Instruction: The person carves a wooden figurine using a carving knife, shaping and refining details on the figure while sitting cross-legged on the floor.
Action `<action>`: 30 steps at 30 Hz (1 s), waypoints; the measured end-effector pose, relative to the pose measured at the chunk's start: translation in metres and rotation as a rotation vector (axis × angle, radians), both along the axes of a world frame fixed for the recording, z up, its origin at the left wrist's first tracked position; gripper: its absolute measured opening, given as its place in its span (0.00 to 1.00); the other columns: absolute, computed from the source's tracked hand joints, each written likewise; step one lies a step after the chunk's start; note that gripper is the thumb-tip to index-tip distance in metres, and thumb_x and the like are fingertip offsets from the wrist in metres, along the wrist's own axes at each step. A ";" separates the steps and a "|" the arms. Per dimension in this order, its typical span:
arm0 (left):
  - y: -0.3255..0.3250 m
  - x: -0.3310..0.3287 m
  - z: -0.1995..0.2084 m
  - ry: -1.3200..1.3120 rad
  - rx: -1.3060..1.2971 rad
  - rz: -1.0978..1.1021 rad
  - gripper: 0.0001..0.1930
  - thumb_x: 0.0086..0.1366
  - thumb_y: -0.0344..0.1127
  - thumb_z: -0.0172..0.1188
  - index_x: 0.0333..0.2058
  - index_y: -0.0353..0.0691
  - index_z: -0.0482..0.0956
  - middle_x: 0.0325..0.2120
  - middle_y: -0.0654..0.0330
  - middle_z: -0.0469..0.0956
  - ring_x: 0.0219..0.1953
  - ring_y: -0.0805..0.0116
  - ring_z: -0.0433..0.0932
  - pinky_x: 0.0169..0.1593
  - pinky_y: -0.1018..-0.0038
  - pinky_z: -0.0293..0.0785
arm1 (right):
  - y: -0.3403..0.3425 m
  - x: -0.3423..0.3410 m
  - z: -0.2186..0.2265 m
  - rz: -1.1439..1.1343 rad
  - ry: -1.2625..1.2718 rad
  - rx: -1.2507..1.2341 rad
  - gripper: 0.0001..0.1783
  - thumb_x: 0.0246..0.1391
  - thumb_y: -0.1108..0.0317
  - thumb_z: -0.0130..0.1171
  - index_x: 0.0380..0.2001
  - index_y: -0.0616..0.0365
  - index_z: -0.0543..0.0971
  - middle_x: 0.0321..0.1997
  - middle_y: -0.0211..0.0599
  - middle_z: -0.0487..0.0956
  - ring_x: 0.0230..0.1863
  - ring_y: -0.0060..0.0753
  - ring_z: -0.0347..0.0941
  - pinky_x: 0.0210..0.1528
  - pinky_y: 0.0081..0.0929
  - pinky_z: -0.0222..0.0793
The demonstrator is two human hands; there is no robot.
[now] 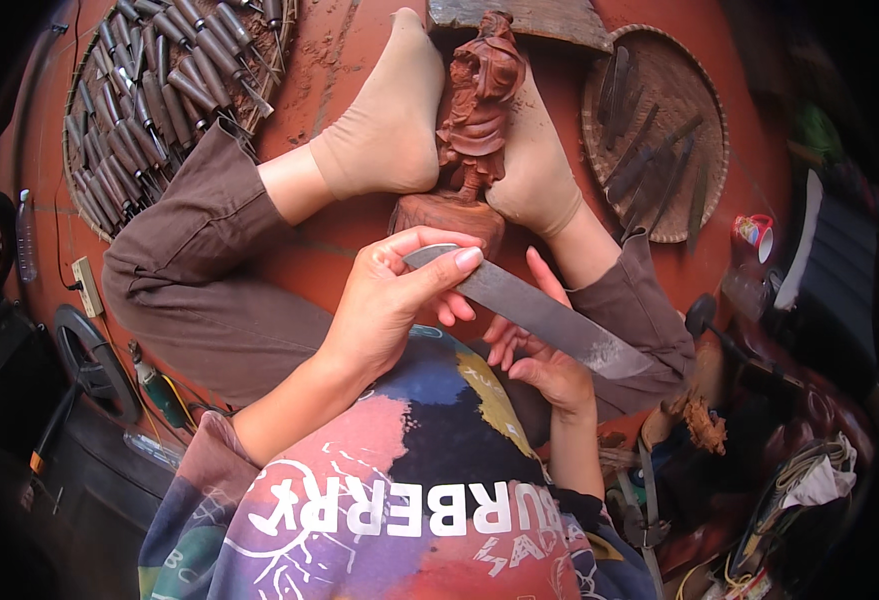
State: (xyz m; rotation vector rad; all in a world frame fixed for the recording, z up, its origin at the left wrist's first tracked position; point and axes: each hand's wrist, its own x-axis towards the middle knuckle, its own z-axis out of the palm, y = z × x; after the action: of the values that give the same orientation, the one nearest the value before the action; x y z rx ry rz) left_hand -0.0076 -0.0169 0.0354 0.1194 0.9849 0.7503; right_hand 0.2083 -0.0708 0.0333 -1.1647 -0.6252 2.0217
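A flat grey metal file (539,308) with one rounded end slants across my lap. My left hand (397,290) pinches it near that rounded end, thumb on top and fingers underneath. My right hand (549,370) is just below the file's middle, its fingers apart and loosely bent, partly hidden by the metal; I cannot tell whether they touch it. Beyond both hands a carved reddish-brown wooden figure (479,100) in draped robes stands on a round wooden base (447,217), held between my two feet in tan socks.
At the far left a round woven tray (84,75) carries many wooden-handled chisels (149,90). Another woven tray (719,150) at the far right holds several dark files (649,165). A wooden block (559,22) lies behind the figure. A red cup (752,236) stands at right, a power strip (87,287) at left.
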 end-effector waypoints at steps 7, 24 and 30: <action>-0.014 0.014 0.008 0.054 0.122 -0.142 0.15 0.67 0.30 0.67 0.51 0.35 0.80 0.31 0.60 0.85 0.29 0.79 0.82 0.34 0.84 0.78 | 0.022 -0.014 -0.004 -0.034 -0.090 0.345 0.46 0.56 0.48 0.69 0.69 0.64 0.65 0.38 0.32 0.75 0.34 0.18 0.73 0.37 0.15 0.69; 0.011 -0.005 -0.099 0.991 1.161 0.122 0.08 0.57 0.30 0.68 0.36 0.39 0.83 0.33 0.56 0.80 0.36 0.57 0.78 0.40 0.66 0.74 | 0.131 -0.042 -0.002 -0.161 -0.589 0.394 0.09 0.61 0.75 0.64 0.42 0.68 0.78 0.41 0.42 0.82 0.38 0.29 0.83 0.44 0.22 0.79; 0.011 0.000 -0.106 0.976 1.151 0.200 0.05 0.57 0.32 0.66 0.33 0.41 0.82 0.30 0.59 0.77 0.34 0.56 0.77 0.37 0.65 0.75 | 0.156 -0.052 -0.013 0.111 -0.947 0.366 0.13 0.62 0.68 0.66 0.44 0.67 0.82 0.42 0.33 0.81 0.44 0.21 0.78 0.49 0.22 0.77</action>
State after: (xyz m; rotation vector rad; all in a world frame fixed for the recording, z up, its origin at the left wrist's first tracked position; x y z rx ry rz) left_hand -0.0078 -0.0059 -0.0709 1.5168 1.3518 1.4270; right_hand 0.1562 0.0851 0.0201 -1.8441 -1.4601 1.2462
